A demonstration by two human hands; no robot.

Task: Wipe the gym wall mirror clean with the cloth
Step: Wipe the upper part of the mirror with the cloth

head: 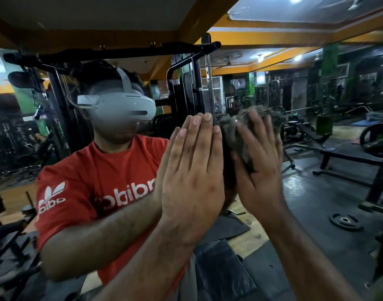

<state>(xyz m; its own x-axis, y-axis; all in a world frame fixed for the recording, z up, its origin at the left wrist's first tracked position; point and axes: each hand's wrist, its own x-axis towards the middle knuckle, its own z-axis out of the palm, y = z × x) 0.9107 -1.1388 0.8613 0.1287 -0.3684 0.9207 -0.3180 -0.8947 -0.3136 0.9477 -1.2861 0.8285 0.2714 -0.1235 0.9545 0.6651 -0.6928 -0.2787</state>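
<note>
Two bare forearms are reaching up from the bottom edge toward the mirror [316, 181], which is filling almost the whole view and reflecting a dim gym with orange ceiling beams, black weight machines and dark floor mats. Reflected in the left half of the glass, the person is wearing a red T-shirt [82, 192] with white lettering and a grey headset [119, 105]. Off to the right in the reflection, a black bench [342, 155] is standing on the floor, and a round weight plate [345, 221] is lying flat on the floor below it. Nearer the middle, the left hand [192, 181] is pressing flat against the glass, fingers straight, close together and pointing up, gripping nothing; its fingertips are meeting those of its own reflection. Just beside it, the right hand [260, 161] is spreading wide open with the fingers fanned, pushing the cloth [231, 131] against the glass rather than closing around it. That cloth, a crumpled dark grey wad, is sitting between the palm and the mirror at about face height, showing around the fingers and thumb. Both the right hand and the cloth are looking motion-blurred.
</note>
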